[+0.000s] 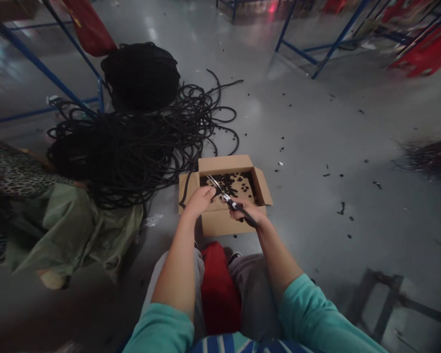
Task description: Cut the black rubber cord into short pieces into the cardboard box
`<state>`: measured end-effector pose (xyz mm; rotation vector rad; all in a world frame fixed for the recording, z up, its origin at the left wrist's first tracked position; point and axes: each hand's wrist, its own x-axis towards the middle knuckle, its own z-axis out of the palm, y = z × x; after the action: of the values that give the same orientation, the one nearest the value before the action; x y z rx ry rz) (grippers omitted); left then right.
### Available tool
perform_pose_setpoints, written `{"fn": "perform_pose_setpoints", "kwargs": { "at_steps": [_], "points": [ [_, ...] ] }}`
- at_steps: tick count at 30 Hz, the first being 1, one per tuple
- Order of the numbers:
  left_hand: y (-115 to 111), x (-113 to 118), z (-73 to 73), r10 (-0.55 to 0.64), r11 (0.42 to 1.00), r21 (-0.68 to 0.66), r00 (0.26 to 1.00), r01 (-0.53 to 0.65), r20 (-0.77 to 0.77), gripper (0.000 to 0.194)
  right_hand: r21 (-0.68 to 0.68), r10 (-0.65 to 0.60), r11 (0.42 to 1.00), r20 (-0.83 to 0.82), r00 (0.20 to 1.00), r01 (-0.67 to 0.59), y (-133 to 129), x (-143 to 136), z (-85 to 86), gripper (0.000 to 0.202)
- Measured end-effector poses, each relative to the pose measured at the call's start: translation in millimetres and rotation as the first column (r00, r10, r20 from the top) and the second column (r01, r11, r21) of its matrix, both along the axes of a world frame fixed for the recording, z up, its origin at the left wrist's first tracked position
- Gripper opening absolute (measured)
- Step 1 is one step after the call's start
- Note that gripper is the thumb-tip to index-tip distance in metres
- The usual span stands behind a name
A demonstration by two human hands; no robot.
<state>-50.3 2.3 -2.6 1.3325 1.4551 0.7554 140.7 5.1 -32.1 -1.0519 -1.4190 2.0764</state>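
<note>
Over a cardboard box (228, 223), my left hand (201, 201) is closed in a pinch on a black cord, a short dark end of which shows at its fingertips. A run of black cord (185, 189) crosses the box's left flap towards this hand. My right hand (248, 211) is closed around the black handles of scissors (226, 197). Their silver blades point up and left, slightly apart, close beside my left fingertips. Many short black cut pieces (238, 184) lie inside the box, below both hands.
A large tangle of black cord (150, 142) and a thick coil (141, 73) lie left of the box. A person in leopard-print sleeves (25, 171) sits at left. Blue metal frames (297, 51) stand behind, and black scraps (341, 208) dot the floor at right.
</note>
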Motion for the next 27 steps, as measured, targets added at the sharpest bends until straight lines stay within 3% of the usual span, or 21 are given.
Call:
{"fn": "perform_pose_setpoints", "kwargs": {
  "at_steps": [11,18,27],
  "points": [
    [-2,2,2.0,0.041,0.999,-0.027,0.993,-0.038,0.107,0.034,-0.053,0.042,0.998,-0.069,0.997,-0.046,0,0,8.8,0.060],
    [-4,3,10.5,0.131,0.991,-0.066,0.948,-0.116,0.292,0.035,-0.074,0.077,0.994,-0.092,0.993,-0.084,0,3,8.4,0.065],
    [-4,1,14.1,0.188,0.981,-0.096,0.936,-0.166,0.298,0.032,-0.024,0.054,0.998,-0.026,0.998,-0.055,-1,2,8.1,0.064]
  ]
}}
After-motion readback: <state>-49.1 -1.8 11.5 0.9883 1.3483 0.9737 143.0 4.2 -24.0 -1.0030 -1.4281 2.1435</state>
